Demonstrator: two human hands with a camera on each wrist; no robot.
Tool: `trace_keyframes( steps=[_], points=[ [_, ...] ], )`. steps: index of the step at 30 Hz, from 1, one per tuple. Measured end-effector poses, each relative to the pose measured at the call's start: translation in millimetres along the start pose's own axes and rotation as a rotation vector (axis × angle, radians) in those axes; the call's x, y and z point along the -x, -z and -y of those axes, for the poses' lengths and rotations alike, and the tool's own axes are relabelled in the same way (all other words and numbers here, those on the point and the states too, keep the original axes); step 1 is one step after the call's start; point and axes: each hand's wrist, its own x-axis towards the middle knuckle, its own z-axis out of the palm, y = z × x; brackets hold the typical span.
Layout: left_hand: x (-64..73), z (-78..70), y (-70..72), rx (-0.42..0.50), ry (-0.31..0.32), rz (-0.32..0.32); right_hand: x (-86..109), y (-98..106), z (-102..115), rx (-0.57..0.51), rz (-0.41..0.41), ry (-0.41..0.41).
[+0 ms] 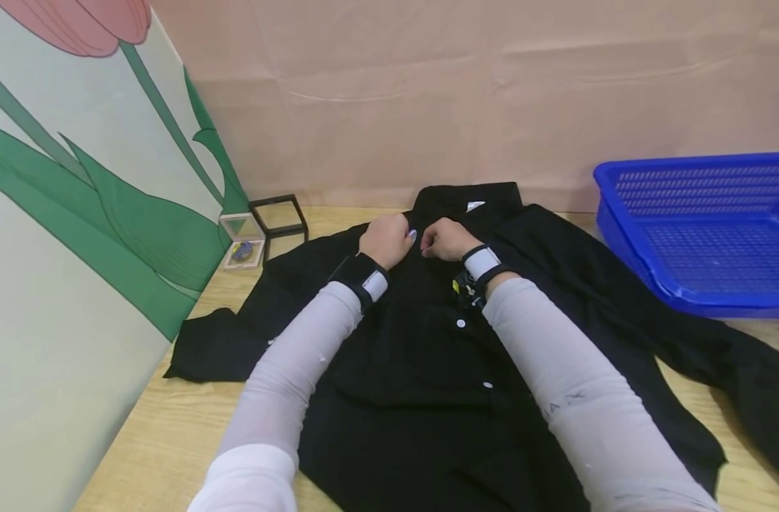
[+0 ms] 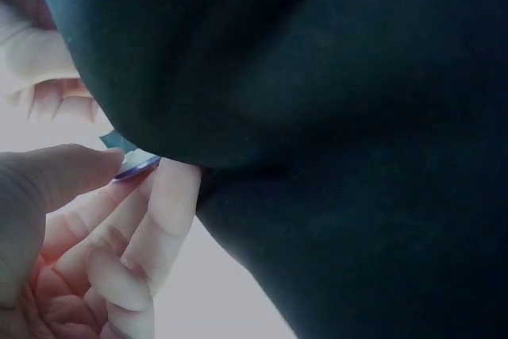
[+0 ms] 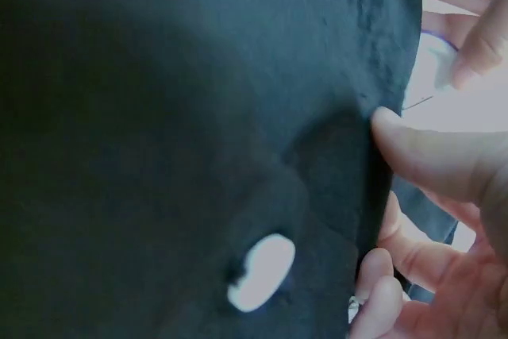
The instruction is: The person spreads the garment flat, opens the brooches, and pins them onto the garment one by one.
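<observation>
Head view: below the collar (image 1: 443, 198) of the black shirt (image 1: 402, 348), a shiny piece (image 1: 412, 236) (probably a brooch) is pinched in the left hand's (image 1: 386, 240) fingers, its front edge (image 3: 369, 212) being clamped by the right hand (image 1: 447, 240), presumably for steadiness.

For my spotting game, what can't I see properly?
Head view: lower hem of the black shirt, partly cut off by the bottom edge.
Head view: right end of the blue basket, cut off by the right edge.
Head view: bluish trinket in the pale case, too small.
Left wrist: full shape of the shiny thing, partly hidden by the left hand.
</observation>
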Motion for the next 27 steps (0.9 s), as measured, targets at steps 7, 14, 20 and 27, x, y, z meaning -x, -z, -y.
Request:
trace_keyframes(
  steps=[7, 14, 20, 27],
  points=[
    [0.5, 0.2, 1.7, 0.013, -0.014, 0.019, 3.1, 2.9, 2.4, -0.039, -0.046, 0.028],
    [-0.3, -0.7, -0.9, 0.011, -0.032, 0.029, 3.8, 4.4, 5.8, -0.059, -0.102, 0.000],
    [0.5, 0.1, -4.3, 0.016, -0.033, 0.027, 4.3, 0.8, 5.3, -0.078, -0.125, -0.009],
    [0.9, 1.4, -5.2, 0.028, -0.057, 0.012, 3.7, -0.9, 5.4, -0.078, -0.152, -0.003]
  ],
)
